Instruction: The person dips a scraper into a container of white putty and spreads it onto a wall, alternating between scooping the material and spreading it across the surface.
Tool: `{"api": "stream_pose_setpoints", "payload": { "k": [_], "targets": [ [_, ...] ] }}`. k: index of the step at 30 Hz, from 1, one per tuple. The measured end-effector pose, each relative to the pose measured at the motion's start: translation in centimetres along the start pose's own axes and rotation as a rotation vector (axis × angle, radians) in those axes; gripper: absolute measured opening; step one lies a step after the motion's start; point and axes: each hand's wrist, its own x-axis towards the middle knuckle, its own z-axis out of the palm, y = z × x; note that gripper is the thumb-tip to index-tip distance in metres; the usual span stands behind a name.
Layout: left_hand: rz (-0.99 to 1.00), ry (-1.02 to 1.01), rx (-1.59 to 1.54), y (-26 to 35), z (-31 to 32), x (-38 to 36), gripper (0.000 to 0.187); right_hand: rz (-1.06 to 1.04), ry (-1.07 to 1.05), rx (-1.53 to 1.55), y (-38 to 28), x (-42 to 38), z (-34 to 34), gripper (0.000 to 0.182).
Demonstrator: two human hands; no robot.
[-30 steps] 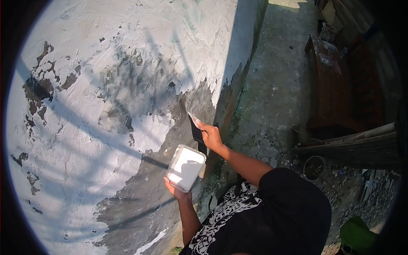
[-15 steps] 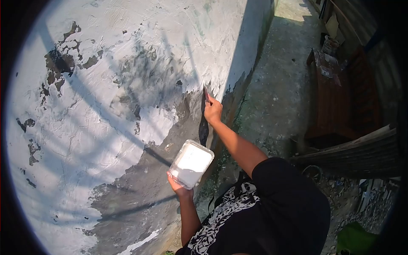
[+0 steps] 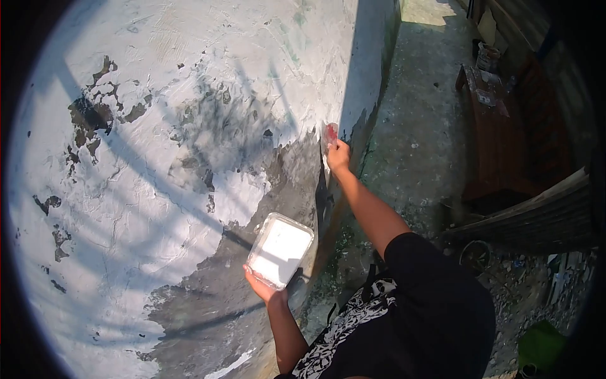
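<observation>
My left hand [image 3: 265, 288] grips the lower left edge of a clear rectangular tub [image 3: 281, 249] with white material inside. The tub is tilted, its open side facing me, in front of the wall's grey lower part. Higher and to the right, my right hand [image 3: 339, 155] is closed on a scraper [image 3: 331, 134] with red on it. The scraper's blade is at the wall [image 3: 189, 221], near the border between white coating and bare grey surface. Dark patches show through the white coating at the left.
Right of the wall runs a concrete path [image 3: 420, 114]. A brown wooden bench [image 3: 499, 139] stands beside it, with a bucket [image 3: 488, 57] behind. Corrugated sheeting [image 3: 530, 211], rubble [image 3: 517, 284] and a green object [image 3: 541, 347] are at the lower right.
My right hand and the scraper have moved right along the wall, and the scraper's face has turned more into view. The tub has shifted slightly down and left.
</observation>
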Motion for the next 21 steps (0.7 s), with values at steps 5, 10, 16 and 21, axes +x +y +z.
{"api": "stream_pose_setpoints", "payload": {
  "k": [5, 10, 16, 21],
  "targets": [
    [-0.066, 0.058, 0.034, -1.1, 1.3, -0.1, 0.066, 0.007, -0.084, -0.180, -3.8, -1.8, 1.1, 0.037],
    [-0.082, -0.114, -0.022, -4.1, 1.1, 1.5, 0.061, -0.276, -0.362, -0.146, -3.5, -7.2, -2.3, 0.032],
    [-0.071, -0.308, -0.055, -4.0, 2.1, 1.8, 0.059, -0.213, -0.236, 0.112, -2.8, -2.1, -4.3, 0.017],
    [0.169, -0.226, 0.211, -5.4, 0.8, 2.3, 0.061, -0.218, -0.212, -0.002, -4.6, -3.8, -2.4, 0.024]
  ]
}}
